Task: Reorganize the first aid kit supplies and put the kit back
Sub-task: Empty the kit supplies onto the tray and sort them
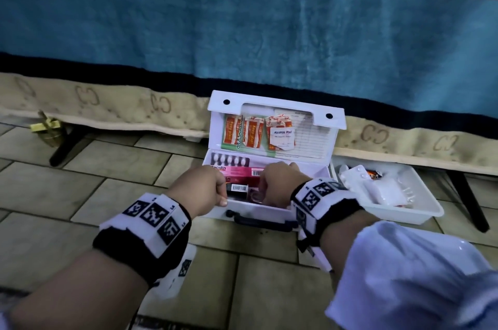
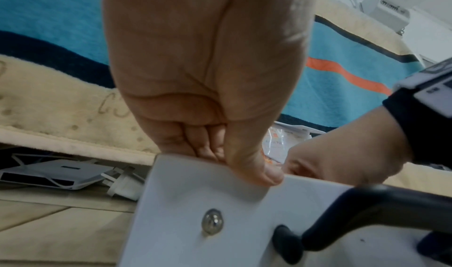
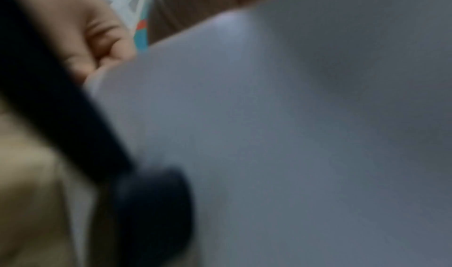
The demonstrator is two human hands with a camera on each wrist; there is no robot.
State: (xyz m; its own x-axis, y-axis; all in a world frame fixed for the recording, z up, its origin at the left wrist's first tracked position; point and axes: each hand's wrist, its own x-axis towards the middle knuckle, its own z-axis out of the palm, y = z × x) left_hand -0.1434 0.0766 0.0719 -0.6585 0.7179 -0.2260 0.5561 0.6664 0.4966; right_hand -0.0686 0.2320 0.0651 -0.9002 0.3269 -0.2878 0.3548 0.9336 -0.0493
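My head camera looks forward and down from above at the open first aid kit on the tiled floor, the blanket behind. My left wrist camera sits low, facing up along the left hand at the kit's front wall. My right wrist camera presses so close to that wall it blurs. All three share the dark handle.
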